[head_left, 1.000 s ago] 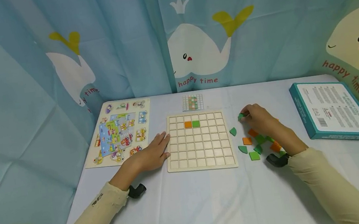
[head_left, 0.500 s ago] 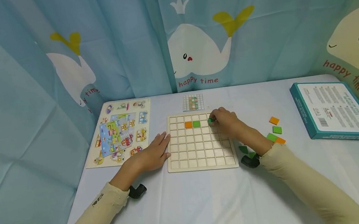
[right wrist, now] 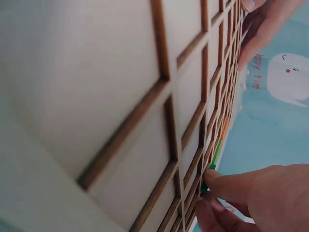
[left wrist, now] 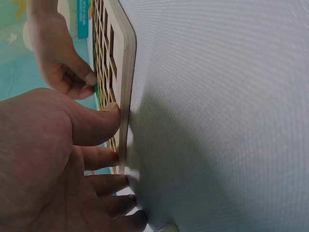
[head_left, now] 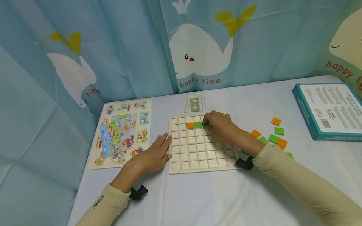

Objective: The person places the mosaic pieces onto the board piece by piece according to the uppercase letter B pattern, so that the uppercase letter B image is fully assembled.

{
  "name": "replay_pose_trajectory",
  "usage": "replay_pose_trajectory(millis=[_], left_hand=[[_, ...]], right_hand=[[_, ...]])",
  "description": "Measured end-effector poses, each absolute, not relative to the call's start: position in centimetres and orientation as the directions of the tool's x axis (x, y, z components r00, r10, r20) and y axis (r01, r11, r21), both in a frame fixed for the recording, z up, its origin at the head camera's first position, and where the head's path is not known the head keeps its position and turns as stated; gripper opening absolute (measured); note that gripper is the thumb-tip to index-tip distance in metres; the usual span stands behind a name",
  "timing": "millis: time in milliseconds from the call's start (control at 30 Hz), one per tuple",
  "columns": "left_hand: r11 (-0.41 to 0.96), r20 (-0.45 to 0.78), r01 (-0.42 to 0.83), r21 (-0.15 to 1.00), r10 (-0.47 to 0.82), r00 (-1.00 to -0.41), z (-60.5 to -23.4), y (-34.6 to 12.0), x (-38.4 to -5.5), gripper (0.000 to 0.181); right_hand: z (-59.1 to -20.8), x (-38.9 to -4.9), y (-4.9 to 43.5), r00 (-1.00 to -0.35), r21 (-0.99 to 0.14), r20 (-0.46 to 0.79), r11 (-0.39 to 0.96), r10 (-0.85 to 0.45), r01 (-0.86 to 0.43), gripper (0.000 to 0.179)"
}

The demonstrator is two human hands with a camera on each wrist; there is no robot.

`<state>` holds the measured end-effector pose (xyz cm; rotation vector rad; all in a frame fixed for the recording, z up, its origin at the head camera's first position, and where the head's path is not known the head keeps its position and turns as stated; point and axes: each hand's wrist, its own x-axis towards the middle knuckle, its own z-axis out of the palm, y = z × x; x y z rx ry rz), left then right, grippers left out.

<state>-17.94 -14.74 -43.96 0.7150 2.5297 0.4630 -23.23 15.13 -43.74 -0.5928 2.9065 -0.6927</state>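
In the head view a wooden grid board (head_left: 204, 170) lies mid-table. An orange square (head_left: 190, 126) and a light green square (head_left: 198, 125) sit side by side in its second row from the back. My right hand (head_left: 221, 125) pinches a dark green piece (right wrist: 204, 186) between thumb and fingers, low over the cell just right of the green square. Most of that piece is hidden by the fingertips. At the board's left edge rests my left hand (head_left: 153, 155), fingers extended, its thumb (left wrist: 108, 121) touching the rim in the left wrist view.
Loose orange tiles (head_left: 276, 121) and green tiles (head_left: 279, 131) lie right of the board, some behind the right forearm. A small pattern card (head_left: 194, 103) is behind the board. A picture puzzle board (head_left: 143, 125) lies left, a teal box (head_left: 338, 111) right.
My right hand has carried the dark green piece leftward from the loose tiles to the board, beside the green square. My left hand has stayed at the board's edge.
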Motion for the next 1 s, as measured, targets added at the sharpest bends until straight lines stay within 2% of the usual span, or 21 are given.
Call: replay_pose_trajectory(millis=[300,567,800,1000], left_hand=[[0.806,-0.341,0.398,0.438,0.558,-0.756,-43.7,-14.7,-17.7,0.069],[0.808,-0.337,0.399,0.434,0.556,-0.759,-43.6,-14.7,-17.7,0.069],[0.802,-0.335,0.404,0.440,0.564,-0.755,-43.7,-14.7,-17.8,0.069],[0.803,-0.343,0.393,0.448,0.560,-0.754,-43.4,-14.7,-17.7,0.069]], right_hand=[[-43.6,-23.4,15.3,-0.924,-0.484,-0.020,0.812,-0.382,-0.325,0.014],[-43.2,-23.3,16.8,-0.897,-0.513,-0.020,0.775,-0.441,-0.369,0.018],[-40.9,-22.4,21.8,-0.903,-0.532,0.025,0.759,-0.428,-0.375,0.024],[-39.5,-21.0,27.4,-0.937,-0.507,-0.053,0.818,-0.346,-0.274,0.032]])
